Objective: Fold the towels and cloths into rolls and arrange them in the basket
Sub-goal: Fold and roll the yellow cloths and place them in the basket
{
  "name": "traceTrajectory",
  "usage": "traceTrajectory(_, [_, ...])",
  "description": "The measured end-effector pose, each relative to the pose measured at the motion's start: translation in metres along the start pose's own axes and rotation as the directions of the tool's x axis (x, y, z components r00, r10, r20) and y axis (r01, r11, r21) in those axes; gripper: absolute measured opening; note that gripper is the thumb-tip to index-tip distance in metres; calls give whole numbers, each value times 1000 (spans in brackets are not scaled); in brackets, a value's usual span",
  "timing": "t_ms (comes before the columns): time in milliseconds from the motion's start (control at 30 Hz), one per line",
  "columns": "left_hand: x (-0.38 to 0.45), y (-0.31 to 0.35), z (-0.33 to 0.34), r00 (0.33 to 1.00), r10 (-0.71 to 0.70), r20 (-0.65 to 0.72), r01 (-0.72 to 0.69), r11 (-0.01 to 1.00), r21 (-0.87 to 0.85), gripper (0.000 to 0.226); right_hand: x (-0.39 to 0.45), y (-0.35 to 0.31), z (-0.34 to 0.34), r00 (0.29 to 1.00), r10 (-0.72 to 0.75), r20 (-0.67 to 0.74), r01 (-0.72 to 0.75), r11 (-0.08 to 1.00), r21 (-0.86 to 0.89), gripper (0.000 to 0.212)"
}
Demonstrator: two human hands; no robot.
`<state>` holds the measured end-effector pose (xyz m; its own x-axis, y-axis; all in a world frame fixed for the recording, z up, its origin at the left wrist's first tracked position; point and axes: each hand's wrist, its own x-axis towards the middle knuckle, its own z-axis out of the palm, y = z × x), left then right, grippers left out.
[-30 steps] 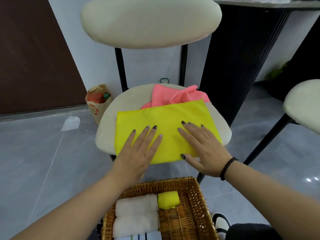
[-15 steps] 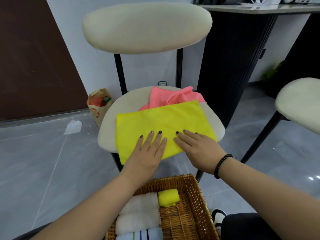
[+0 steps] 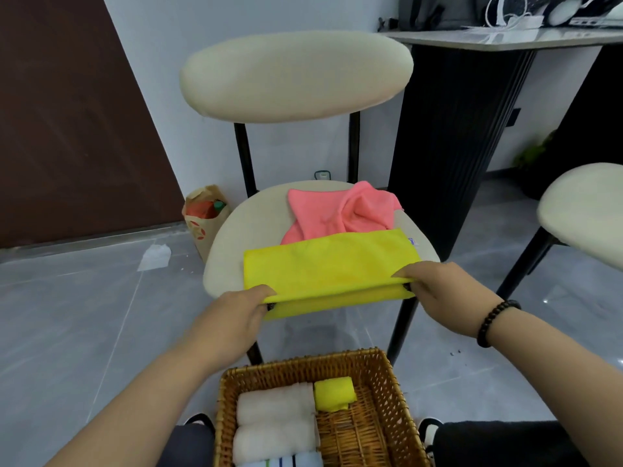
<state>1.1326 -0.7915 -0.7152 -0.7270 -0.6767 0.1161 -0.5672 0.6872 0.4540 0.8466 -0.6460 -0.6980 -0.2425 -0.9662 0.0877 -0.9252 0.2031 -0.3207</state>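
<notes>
A yellow cloth point(image 3: 330, 264) lies flat on the cream chair seat point(image 3: 232, 237), its near edge hanging over the front. My left hand point(image 3: 236, 308) pinches the near left corner and my right hand point(image 3: 435, 284) pinches the near right corner, lifting that edge up. A crumpled pink cloth point(image 3: 340, 214) sits behind it on the seat. Below, a wicker basket point(image 3: 387, 375) holds two white towel rolls point(image 3: 273, 423), a small yellow roll point(image 3: 333, 394) and a striped roll point(image 3: 283, 461) at the bottom edge.
The chair's cream backrest point(image 3: 296, 75) rises behind the seat. A second cream chair point(image 3: 583, 214) stands at the right, beside a dark counter point(image 3: 455, 136). A paper bag point(image 3: 202, 217) and a scrap of paper point(image 3: 155, 257) lie on the grey floor at left.
Both hands slid back from lying flat on the yellow cloth to its near corners and now pinch and lift the front edge. The view has tilted upward.
</notes>
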Motion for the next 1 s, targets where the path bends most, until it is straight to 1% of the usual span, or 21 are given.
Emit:
traceTrajectory(67, [5,-7,-8,996,-70,-48,62,986,-154,25,4,11,-3,997,72,-20,-69,989,131,21])
traceTrajectory(133, [12,-11,-16,986,-148,-76,115,937,-330,23,10,19,-9,987,146,-73,-125,965,231,14])
traceTrajectory(200, [23,-13,-22,972,-223,-70,167,874,-456,18,17,26,-16,968,217,-129,-162,926,340,10])
traceTrajectory(267, [36,-16,-23,949,-307,-68,226,818,-529,18,24,29,-22,945,284,-161,-181,865,467,8])
traceTrajectory(333, [50,-18,-20,918,-392,-59,281,748,-601,20,34,31,-23,925,343,-162,-185,780,598,6])
traceTrajectory(433, [68,-22,-15,874,-483,-47,334,670,-663,24,51,34,-16,875,453,-172,-198,658,727,8])
traceTrajectory(500, [76,-22,-11,849,-525,-63,355,654,-668,29,64,34,-7,824,535,-183,-209,589,781,6])
traceTrajectory(533, [79,-22,-9,837,-543,-69,373,657,-655,34,70,34,-2,803,568,-183,-226,572,788,5])
traceTrajectory(600, [82,-20,-6,823,-561,-82,418,698,-581,39,81,34,9,781,596,-184,-285,604,745,6])
traceTrajectory(667, [83,-17,-2,813,-576,-85,476,742,-472,37,88,37,19,794,579,-184,-326,662,674,11])
traceTrajectory(733, [85,-16,1,802,-588,-102,500,756,-423,36,95,40,26,811,556,-185,-341,704,623,13])
traceTrajectory(867, [90,-17,6,789,-584,-191,517,799,-308,33,106,44,31,802,564,-198,-373,731,571,14])
traceTrajectory(1000, [91,-22,10,808,-536,-246,500,844,-196,30,112,39,32,806,551,-217,-376,759,532,16])
